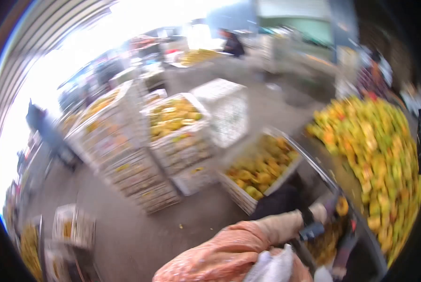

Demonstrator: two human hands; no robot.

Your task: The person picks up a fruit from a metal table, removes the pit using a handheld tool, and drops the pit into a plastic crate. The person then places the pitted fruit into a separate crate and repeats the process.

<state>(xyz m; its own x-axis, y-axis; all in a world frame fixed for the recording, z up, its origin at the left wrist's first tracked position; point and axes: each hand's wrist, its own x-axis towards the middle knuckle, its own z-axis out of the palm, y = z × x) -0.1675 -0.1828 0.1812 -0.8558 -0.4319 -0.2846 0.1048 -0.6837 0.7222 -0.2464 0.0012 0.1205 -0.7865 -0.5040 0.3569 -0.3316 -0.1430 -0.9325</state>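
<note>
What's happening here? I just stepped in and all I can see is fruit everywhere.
The view is motion-blurred. A person's arm in an orange patterned sleeve reaches toward a dark bin beside a big pile of yellow-green fruit; one hand is near a fruit at the bin's edge, though I cannot tell if it grips it. White crates full of the same fruit are stacked on the concrete floor. Other people stand far back.
</note>
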